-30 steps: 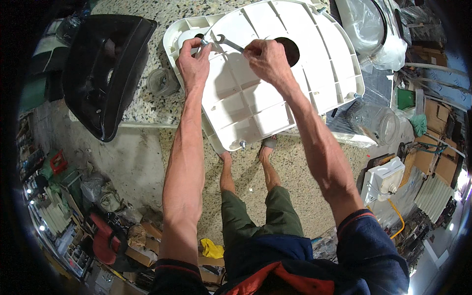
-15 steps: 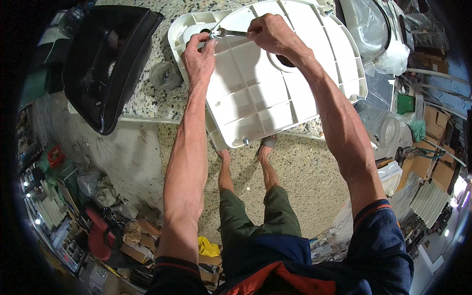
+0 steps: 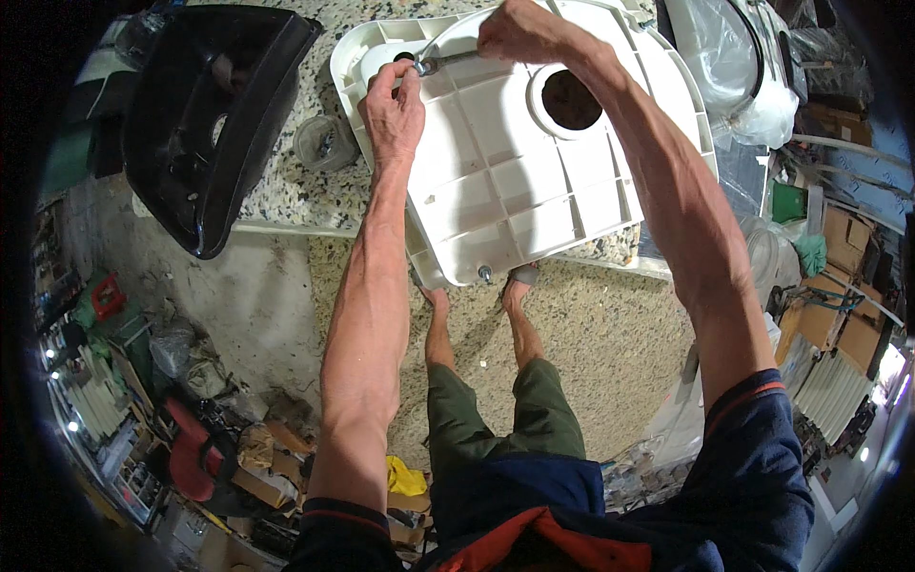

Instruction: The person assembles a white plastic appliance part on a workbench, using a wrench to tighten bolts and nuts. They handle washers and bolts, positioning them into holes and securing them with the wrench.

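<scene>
A white ribbed plastic panel (image 3: 477, 205) lies on the speckled stone table, its round hole (image 3: 572, 100) showing on the right half. My right hand (image 3: 524, 33) is closed round the handle of a metal wrench (image 3: 459, 59). The wrench's head meets a small bolt (image 3: 420, 69) near the panel's far left corner. My left hand (image 3: 393, 112) pinches that bolt between thumb and fingertips, beside a dark hole in the panel. Another bolt (image 3: 486, 274) stands at the near edge.
To the left, a black moulded basin-like shell (image 3: 214, 124) overhangs the table edge. Between it and my left hand stands a clear jar (image 3: 326, 145) with small metal pieces inside. Plastic-wrapped parts (image 3: 710, 57) sit at the far right. A clear container (image 3: 762, 253) is right of my right arm.
My right hand and forearm have swung right and slightly away, turning the wrench and baring the round hole. My left hand stays at the bolt. The panel appears shifted slightly right.
</scene>
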The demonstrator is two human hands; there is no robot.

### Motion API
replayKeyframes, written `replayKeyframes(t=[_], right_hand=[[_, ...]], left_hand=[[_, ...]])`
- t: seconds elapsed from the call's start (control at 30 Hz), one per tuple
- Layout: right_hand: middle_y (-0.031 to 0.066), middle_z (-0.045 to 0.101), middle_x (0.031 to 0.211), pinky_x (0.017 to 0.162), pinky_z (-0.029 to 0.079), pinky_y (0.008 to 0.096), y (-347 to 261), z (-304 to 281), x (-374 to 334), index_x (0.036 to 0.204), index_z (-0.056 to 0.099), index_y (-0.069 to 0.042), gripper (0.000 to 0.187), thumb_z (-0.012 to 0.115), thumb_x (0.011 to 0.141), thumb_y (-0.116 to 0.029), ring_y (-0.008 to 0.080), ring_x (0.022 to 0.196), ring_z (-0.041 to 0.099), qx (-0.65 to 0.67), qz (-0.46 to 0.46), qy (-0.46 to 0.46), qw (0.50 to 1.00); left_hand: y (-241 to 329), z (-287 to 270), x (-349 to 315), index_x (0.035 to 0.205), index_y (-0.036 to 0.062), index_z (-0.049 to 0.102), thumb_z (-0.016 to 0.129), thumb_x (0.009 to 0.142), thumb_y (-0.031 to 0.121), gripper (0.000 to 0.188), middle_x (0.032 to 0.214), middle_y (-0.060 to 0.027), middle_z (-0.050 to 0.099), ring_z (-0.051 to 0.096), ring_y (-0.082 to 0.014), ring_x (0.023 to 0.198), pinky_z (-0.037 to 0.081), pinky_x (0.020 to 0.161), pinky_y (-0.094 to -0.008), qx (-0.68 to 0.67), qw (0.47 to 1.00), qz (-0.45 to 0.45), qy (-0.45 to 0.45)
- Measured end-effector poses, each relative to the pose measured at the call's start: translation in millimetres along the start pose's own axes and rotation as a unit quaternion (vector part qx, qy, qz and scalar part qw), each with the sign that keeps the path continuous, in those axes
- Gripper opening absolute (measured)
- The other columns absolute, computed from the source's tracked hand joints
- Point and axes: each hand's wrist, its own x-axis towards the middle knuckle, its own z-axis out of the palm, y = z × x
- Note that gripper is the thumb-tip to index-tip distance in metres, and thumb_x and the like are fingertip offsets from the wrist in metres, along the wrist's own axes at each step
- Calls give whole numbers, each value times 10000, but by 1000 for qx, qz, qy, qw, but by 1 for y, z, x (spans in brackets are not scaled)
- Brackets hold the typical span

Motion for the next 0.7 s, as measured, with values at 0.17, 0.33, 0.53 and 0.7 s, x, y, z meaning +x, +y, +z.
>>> replayKeyframes(t=[0.17, 0.33, 0.53, 0.7], right_hand=[[145, 674, 669, 580, 504, 428, 30, 3, 82, 696, 739, -93, 159, 679, 747, -231, 290, 616, 637, -232, -159, -8, 960], [163, 718, 727, 594, 534, 447, 13, -6, 81, 783, 780, -45, 186, 751, 738, -223, 292, 667, 674, -185, -42, -90, 978], [264, 719, 804, 724, 597, 519, -81, 46, -59, 847, 765, -41, 136, 657, 805, -113, 431, 848, 736, 59, 198, 151, 967], [335, 656, 904, 701, 571, 531, -137, 101, -79, 885, 622, 86, 118, 606, 783, 28, 480, 791, 689, 92, 216, 268, 934]], left_hand=[[0, 2, -1, 1083, 24, 716, 696, 987, 265, 260, 980, -133, 745, 683, -259, 868, 539, 777, -388, -7, 997, 79, 20], [10, 1, -2, 1093, 27, 709, 705, 990, 305, 296, 989, -86, 744, 649, -187, 928, 507, 868, -350, -8, 1000, 27, -1], [13, 0, -2, 1085, 14, 707, 710, 995, 258, 260, 950, -109, 741, 668, -214, 874, 531, 791, -361, -10, 999, 31, 12], [9, -2, 0, 1143, 31, 721, 702, 999, 274, 283, 1044, -78, 751, 667, -193, 965, 517, 888, -341, -1, 1000, 3, -10]])
